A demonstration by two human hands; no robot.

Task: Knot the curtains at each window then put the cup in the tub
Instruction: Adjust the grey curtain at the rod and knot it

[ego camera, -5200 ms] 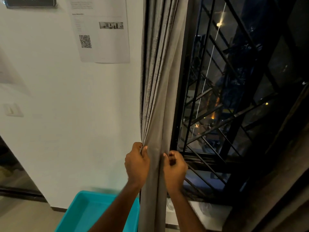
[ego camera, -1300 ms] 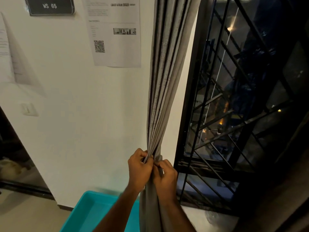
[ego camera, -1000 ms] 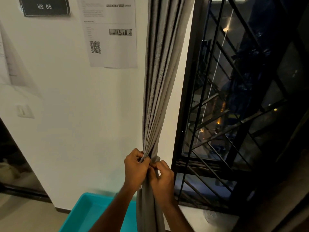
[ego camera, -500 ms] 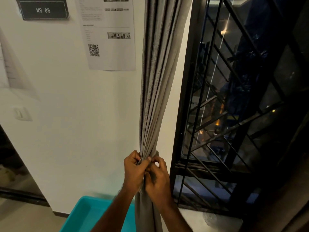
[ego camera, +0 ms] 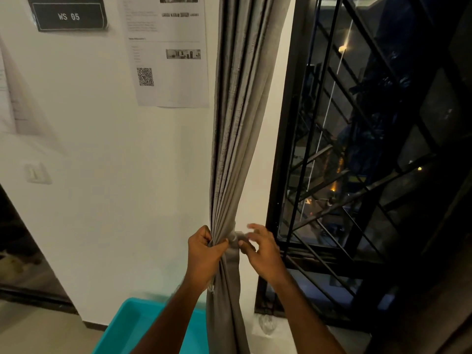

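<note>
A numbered workroom, judging by the "WS 05" sign (ego camera: 69,16) and QR-coded notice (ego camera: 167,51) (window barred, though).

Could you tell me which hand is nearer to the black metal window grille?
The right hand: it hangs open just right of the grey gathered curtain, close to the black metal window grille. The left hand grips the curtain's far side.

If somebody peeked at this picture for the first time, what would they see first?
Probably the grey curtain hanging down the middle, bunched by the left hand while the right hand opens beside it. Next, the black window grille on the right and the turquoise tub at the bottom.
</note>
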